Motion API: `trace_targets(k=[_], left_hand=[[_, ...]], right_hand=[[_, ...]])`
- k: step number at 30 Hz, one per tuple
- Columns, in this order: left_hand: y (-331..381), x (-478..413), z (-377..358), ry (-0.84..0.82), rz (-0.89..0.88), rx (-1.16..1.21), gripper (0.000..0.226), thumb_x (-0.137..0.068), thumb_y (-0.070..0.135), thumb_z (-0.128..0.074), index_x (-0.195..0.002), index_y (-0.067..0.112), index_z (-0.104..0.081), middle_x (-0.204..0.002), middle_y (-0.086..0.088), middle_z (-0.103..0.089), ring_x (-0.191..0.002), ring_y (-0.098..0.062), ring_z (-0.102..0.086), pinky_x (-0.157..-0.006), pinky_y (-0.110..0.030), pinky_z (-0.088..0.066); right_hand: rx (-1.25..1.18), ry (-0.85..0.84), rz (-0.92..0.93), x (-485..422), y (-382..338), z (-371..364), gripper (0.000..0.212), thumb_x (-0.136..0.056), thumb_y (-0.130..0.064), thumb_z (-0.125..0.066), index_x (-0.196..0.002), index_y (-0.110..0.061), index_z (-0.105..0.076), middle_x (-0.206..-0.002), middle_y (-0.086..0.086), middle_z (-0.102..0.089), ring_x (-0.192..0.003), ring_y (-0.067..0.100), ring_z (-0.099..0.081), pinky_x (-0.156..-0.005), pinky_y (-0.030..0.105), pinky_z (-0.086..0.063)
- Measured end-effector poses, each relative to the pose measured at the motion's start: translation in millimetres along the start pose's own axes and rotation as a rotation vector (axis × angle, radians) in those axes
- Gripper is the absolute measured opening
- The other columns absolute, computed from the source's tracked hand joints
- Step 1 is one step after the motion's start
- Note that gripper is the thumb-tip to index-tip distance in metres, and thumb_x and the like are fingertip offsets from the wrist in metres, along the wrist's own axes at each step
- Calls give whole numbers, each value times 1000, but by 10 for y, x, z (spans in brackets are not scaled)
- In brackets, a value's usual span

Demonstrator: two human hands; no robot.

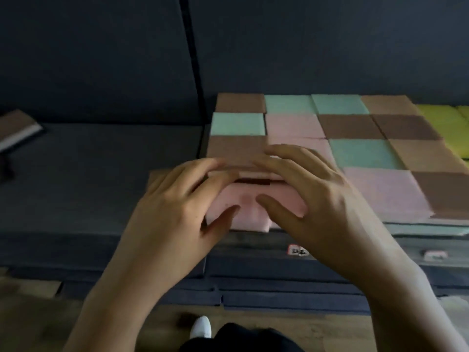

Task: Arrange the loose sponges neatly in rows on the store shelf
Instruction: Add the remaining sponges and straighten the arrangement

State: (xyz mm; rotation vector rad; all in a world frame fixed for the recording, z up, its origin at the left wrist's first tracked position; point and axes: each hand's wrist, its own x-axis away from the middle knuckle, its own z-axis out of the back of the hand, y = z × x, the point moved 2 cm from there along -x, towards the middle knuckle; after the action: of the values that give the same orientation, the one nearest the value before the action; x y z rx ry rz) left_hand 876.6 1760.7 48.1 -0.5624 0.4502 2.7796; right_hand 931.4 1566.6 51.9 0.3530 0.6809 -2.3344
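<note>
judging from the grid, most of the job looks done: brown, mint and pink sponges [350, 125] lie edge to edge in straight rows across the shelf [101, 179], with yellow sponges [446, 123] just beside them on the right. the front left corner is the spot in hand — a pink sponge [243, 209] sits there at the shelf's front edge, with a thin dark gap between it and the brown sponge [236, 148] behind. the left hand [172, 207] and the right hand [314, 196] both rest on it, fingers spread and nearly straight over its far edge, thumbs flat on its top; neither wraps round it, as far as the blur allows. what seems left: closing that gap and squaring the corner, then fetching the loose brown sponge [17, 128] lying well apart on the left — it looks unplaced.
</note>
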Motion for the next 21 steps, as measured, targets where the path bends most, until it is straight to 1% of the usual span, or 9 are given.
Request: trace_targets(k=[3,6,7,9,11,15,18,21], left_hand=[[-391,220,201,6,47,-30,39,-91,33,-63,-126,16,-62,-133,1,-55,-119,-18,-55,-95,-35,-48],[-735,367,295,-11,86,-35,36,-88,29,-68,-122,15,-64,-130,2,-57,-115,-18,-57,-91,-39,-51],[-836,404,314,-21,97,-37,37,-87,28,-68,-121,15,-64,-130,3,-57,-115,-18,-58,-91,-38,-51],[-1009,453,338,-39,101,-38,37,-86,28,-66,-121,15,-64,-130,4,-56,-115,-17,-57,-92,-34,-49],[-1136,479,346,-49,84,-21,39,-86,28,-65,-123,16,-64,-131,4,-56,-116,-18,-57,-91,-34,-49],[-1330,483,327,-68,26,12,41,-85,26,-64,-125,17,-63,-132,3,-56,-116,-18,-58,-89,-37,-52],[-1440,479,311,-84,3,33,41,-85,25,-62,-125,17,-63,-132,3,-56,-117,-18,-58,-89,-36,-51],[-1523,477,281,-82,-20,61,39,-85,23,-65,-124,17,-63,-132,4,-56,-116,-18,-58,-86,-38,-53]], right_hand=[[-59,-23,48,-218,-346,-281,46,-92,-33,-64,-134,-19,-57,-136,-2,-54,-127,18,-49,-100,38,-47],[-73,-54,44,-360,-619,-521,44,-92,-31,-64,-133,-19,-57,-133,-4,-56,-123,17,-52,-100,32,-46],[-63,-67,23,-396,-695,-603,43,-92,-32,-63,-132,-19,-57,-131,-5,-57,-120,17,-53,-97,30,-47],[-41,-87,-29,-452,-813,-769,39,-92,-31,-63,-129,-20,-59,-125,-5,-59,-112,18,-56,-88,32,-51],[-31,-94,-83,-479,-890,-915,34,-91,-31,-65,-124,-22,-59,-119,-4,-61,-105,21,-58,-81,33,-53],[-15,-155,-227,-505,-977,-1125,36,-91,-43,-62,-122,-27,-57,-118,-4,-60,-106,19,-56,-80,26,-49],[31,-166,-337,-519,-1038,-1251,43,-89,-52,-60,-121,-24,-58,-120,-2,-57,-105,20,-56,-79,31,-52],[64,-195,-429,-542,-1134,-1377,57,-83,-61,-58,-124,-24,-48,-121,2,-50,-104,24,-54,-79,34,-51]])
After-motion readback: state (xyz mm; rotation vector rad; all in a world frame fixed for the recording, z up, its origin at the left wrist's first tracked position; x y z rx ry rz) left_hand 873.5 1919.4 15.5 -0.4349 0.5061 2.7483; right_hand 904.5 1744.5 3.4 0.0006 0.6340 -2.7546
